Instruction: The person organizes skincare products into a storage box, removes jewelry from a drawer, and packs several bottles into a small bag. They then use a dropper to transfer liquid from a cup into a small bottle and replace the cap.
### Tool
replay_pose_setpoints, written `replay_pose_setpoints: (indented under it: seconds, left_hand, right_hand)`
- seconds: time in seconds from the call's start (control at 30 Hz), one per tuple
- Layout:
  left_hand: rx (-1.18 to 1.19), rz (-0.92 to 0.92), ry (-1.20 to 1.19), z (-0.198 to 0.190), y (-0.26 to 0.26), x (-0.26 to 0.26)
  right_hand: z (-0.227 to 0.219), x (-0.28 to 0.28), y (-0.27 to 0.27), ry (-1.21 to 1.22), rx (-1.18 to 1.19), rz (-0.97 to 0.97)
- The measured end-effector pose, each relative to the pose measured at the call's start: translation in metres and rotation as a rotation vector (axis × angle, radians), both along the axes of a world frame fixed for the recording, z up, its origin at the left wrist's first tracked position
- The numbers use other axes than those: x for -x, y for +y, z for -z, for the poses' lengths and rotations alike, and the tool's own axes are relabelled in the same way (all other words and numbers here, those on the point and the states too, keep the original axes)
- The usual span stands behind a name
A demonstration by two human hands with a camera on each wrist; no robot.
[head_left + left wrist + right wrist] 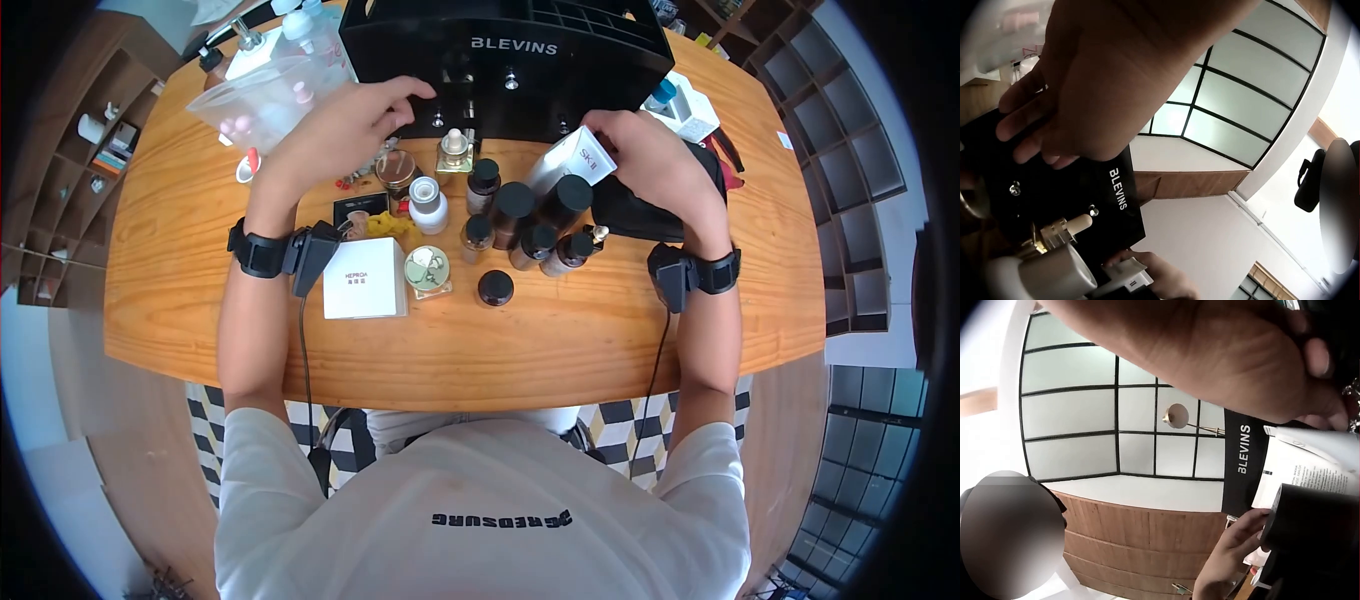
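Note:
My right hand (pixel 655 165) grips a white SK-II tube (pixel 575 158) by its upper end, fingers and thumb at its edge. It leans just behind dark black-capped bottles (pixel 514 203). Printed text shows on the tube (pixel 1300 472) in the right wrist view. My left hand (pixel 345 125) hovers before the black BLEVINS organizer (pixel 510 75), its fingers loosely bent near a small drawer knob and nothing held. Below it stand a glass jar (pixel 397 168), a white bottle (pixel 428 205) and a dropper bottle (pixel 454 152).
A white box (pixel 364 280), a round green-topped jar (pixel 428 268) and a small dark jar (pixel 495 288) sit toward the front. A clear plastic tub (pixel 250 105) is at the left. On the right lie a black pouch (pixel 640 208) and a white box (pixel 692 108).

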State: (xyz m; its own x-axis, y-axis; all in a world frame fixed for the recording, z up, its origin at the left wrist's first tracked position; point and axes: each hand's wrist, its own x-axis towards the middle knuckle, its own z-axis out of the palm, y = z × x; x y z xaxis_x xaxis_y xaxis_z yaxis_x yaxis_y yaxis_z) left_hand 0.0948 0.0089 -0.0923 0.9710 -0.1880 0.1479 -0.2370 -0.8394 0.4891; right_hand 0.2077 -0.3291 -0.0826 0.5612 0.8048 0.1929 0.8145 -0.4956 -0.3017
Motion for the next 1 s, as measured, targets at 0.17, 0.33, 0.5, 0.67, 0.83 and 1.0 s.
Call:
replay_pose_setpoints:
  seconds: [0.17,0.33,0.5,0.67,0.83,1.0]
  left_hand:
    - [0.007,0.118,0.030,0.011,0.009,-0.002]
    - [-0.003,0.152,0.082,0.009,0.003,0.003]
    - [0.031,0.179,0.209,0.009,0.002,0.008]
    - [-0.130,0.163,0.260,0.008,0.003,0.011]
    - [-0.190,0.198,0.206,0.016,0.010,0.010]
    - [-0.275,0.173,0.080,0.017,0.020,0.015]
  right_hand:
    - [0.001,0.006,0.005,-0.032,0.067,0.050]
    - [-0.006,0.006,0.004,-0.044,0.142,0.089]
    - [-0.023,0.001,0.001,0.094,-0.035,0.139]
    - [-0.058,0.011,0.044,0.078,-0.033,-0.024]
    - [-0.056,0.009,0.095,-0.145,0.379,-0.133]
    - [-0.040,-0.007,0.135,0.104,0.936,-0.026]
